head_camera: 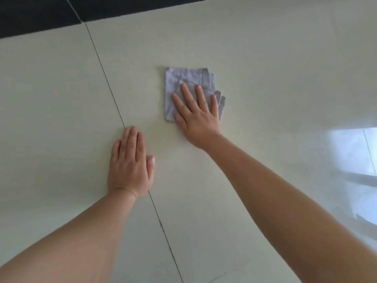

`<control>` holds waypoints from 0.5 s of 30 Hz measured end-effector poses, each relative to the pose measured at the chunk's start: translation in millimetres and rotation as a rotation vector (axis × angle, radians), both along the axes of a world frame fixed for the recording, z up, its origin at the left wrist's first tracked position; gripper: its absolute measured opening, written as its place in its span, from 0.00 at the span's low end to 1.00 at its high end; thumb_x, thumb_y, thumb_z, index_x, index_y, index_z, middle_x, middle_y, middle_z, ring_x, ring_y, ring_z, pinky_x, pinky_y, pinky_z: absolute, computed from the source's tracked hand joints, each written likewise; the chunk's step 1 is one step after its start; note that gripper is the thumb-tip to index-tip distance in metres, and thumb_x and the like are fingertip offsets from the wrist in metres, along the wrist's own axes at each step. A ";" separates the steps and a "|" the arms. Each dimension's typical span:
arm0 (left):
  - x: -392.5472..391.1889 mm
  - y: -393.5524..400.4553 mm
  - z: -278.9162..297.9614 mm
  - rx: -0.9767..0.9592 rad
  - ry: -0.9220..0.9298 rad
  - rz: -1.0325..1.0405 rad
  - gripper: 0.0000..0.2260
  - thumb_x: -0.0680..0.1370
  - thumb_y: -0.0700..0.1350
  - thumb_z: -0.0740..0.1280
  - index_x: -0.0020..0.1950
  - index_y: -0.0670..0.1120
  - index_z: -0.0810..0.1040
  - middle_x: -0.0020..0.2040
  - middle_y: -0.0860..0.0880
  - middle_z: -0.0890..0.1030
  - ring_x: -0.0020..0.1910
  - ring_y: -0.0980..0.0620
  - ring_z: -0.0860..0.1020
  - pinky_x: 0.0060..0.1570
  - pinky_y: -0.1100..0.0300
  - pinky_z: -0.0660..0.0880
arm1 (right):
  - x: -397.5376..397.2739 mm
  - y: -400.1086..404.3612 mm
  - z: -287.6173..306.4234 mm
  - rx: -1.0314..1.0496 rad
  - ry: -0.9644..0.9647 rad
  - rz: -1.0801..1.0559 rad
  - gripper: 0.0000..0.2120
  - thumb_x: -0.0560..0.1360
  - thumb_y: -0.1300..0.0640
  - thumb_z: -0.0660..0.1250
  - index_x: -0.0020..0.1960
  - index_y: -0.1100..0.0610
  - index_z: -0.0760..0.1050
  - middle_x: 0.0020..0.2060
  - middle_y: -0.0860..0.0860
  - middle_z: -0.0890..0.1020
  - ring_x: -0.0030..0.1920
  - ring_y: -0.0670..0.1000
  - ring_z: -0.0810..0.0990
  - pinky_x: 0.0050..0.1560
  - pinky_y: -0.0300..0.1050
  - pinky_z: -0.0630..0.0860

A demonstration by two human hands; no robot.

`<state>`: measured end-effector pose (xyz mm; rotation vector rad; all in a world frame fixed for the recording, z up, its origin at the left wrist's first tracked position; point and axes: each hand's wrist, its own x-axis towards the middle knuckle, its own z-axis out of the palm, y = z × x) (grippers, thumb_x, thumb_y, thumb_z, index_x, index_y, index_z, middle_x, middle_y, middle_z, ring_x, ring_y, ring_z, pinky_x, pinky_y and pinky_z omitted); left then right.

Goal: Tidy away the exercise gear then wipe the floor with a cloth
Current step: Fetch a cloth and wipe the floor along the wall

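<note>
Forearms [67,240] nearest us reach out. We see a folded, creased grey-lilac cloth [183,82] on the pale tiled floor [265,68], right hand [197,117] pressed flat on it, fingers spread; left hand [130,164] lies flat on a grout line [163,223], nearer left.

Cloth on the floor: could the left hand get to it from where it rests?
Probably yes. The left hand lies flat on bare floor near the cloth; nothing lies between, though the right hand covers its near part.
</note>
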<state>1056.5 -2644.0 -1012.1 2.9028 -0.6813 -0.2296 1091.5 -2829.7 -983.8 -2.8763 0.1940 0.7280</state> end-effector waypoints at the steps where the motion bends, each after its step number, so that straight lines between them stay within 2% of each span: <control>1: -0.2 -0.5 1.2 0.011 0.027 0.004 0.26 0.71 0.47 0.54 0.61 0.30 0.70 0.62 0.30 0.75 0.64 0.37 0.69 0.61 0.48 0.59 | -27.7 3.1 -1.0 -0.007 -0.028 0.059 0.24 0.80 0.44 0.42 0.76 0.45 0.50 0.77 0.47 0.50 0.77 0.56 0.46 0.74 0.60 0.43; 3: -0.3 -2.1 5.0 0.028 0.071 0.001 0.26 0.71 0.47 0.54 0.61 0.29 0.71 0.62 0.30 0.75 0.62 0.34 0.75 0.61 0.48 0.58 | -82.8 6.1 0.3 -0.056 -0.081 0.118 0.26 0.80 0.44 0.37 0.72 0.47 0.63 0.73 0.50 0.67 0.73 0.59 0.63 0.69 0.63 0.60; 4: 0.2 -3.1 7.5 0.033 0.084 -0.004 0.27 0.71 0.47 0.54 0.61 0.28 0.72 0.62 0.29 0.75 0.61 0.33 0.76 0.61 0.48 0.58 | -111.4 4.2 -1.8 -0.073 -0.060 0.120 0.27 0.80 0.45 0.35 0.70 0.47 0.65 0.69 0.50 0.72 0.70 0.60 0.67 0.66 0.63 0.66; 5: 0.6 -3.8 10.0 0.036 0.100 -0.007 0.27 0.71 0.47 0.54 0.61 0.28 0.72 0.61 0.29 0.75 0.60 0.32 0.76 0.61 0.48 0.58 | -140.4 1.8 -2.9 -0.080 -0.002 0.112 0.26 0.81 0.45 0.34 0.68 0.48 0.65 0.68 0.50 0.74 0.70 0.59 0.65 0.68 0.62 0.64; 7: 1.5 -4.0 14.1 0.042 0.134 -0.011 0.27 0.71 0.47 0.54 0.60 0.27 0.72 0.61 0.28 0.75 0.59 0.30 0.76 0.60 0.48 0.57 | -194.6 -2.7 1.3 -0.099 0.088 0.127 0.25 0.81 0.45 0.34 0.68 0.48 0.62 0.70 0.49 0.67 0.75 0.57 0.51 0.73 0.56 0.48; 8: 1.9 -4.0 15.7 0.045 0.151 -0.014 0.27 0.71 0.47 0.53 0.60 0.27 0.72 0.61 0.28 0.75 0.59 0.30 0.76 0.60 0.47 0.58 | -216.1 -7.0 5.6 -0.110 0.083 0.133 0.25 0.81 0.45 0.33 0.68 0.48 0.62 0.72 0.49 0.62 0.77 0.55 0.43 0.73 0.53 0.43; 9: 1.2 -4.2 17.4 0.047 0.171 -0.014 0.27 0.72 0.47 0.53 0.60 0.27 0.72 0.61 0.29 0.75 0.60 0.30 0.76 0.60 0.46 0.59 | -233.3 -12.6 8.8 -0.118 0.083 0.144 0.25 0.81 0.45 0.33 0.68 0.48 0.62 0.75 0.48 0.54 0.77 0.53 0.38 0.73 0.52 0.44; 10: 0.4 -4.4 18.6 0.045 0.195 -0.013 0.28 0.72 0.48 0.53 0.60 0.27 0.72 0.62 0.29 0.75 0.60 0.31 0.75 0.61 0.45 0.61 | -243.9 -18.4 14.1 -0.131 0.067 0.158 0.25 0.80 0.46 0.33 0.68 0.48 0.62 0.77 0.47 0.45 0.77 0.52 0.39 0.72 0.52 0.51; 11: 0.1 -4.7 19.5 0.039 0.215 -0.009 0.28 0.72 0.48 0.53 0.61 0.27 0.72 0.62 0.29 0.75 0.61 0.31 0.75 0.61 0.44 0.66 | -247.9 -24.6 20.2 -0.131 0.057 0.161 0.26 0.80 0.46 0.32 0.67 0.48 0.62 0.77 0.47 0.39 0.77 0.53 0.48 0.69 0.53 0.62; 12: -0.2 -4.8 20.3 0.031 0.224 -0.002 0.28 0.72 0.48 0.52 0.61 0.27 0.72 0.63 0.29 0.74 0.62 0.32 0.75 0.59 0.42 0.69 | -246.5 -30.0 26.5 -0.129 0.038 0.162 0.26 0.80 0.46 0.31 0.66 0.48 0.63 0.76 0.48 0.36 0.74 0.53 0.61 0.63 0.53 0.72; 13: -1.3 -5.1 20.9 0.019 0.229 0.004 0.28 0.72 0.48 0.52 0.61 0.27 0.72 0.63 0.29 0.74 0.62 0.32 0.74 0.59 0.41 0.70 | -242.9 -33.7 32.2 -0.131 0.031 0.169 0.27 0.80 0.46 0.31 0.65 0.48 0.63 0.76 0.48 0.36 0.68 0.53 0.72 0.55 0.54 0.78; 14: -2.0 -5.4 21.4 0.006 0.234 0.008 0.28 0.72 0.48 0.52 0.61 0.27 0.72 0.63 0.29 0.74 0.63 0.31 0.74 0.59 0.40 0.70 | -239.8 -35.5 36.0 -0.144 0.034 0.183 0.27 0.80 0.46 0.30 0.65 0.48 0.64 0.77 0.49 0.38 0.63 0.52 0.78 0.50 0.56 0.80; 15: -2.3 -5.8 21.3 -0.006 0.241 0.012 0.29 0.73 0.48 0.52 0.62 0.27 0.71 0.64 0.29 0.73 0.63 0.31 0.73 0.59 0.40 0.69 | -238.4 -36.7 37.6 -0.157 0.046 0.200 0.27 0.80 0.46 0.30 0.64 0.48 0.64 0.77 0.49 0.42 0.60 0.51 0.80 0.49 0.57 0.81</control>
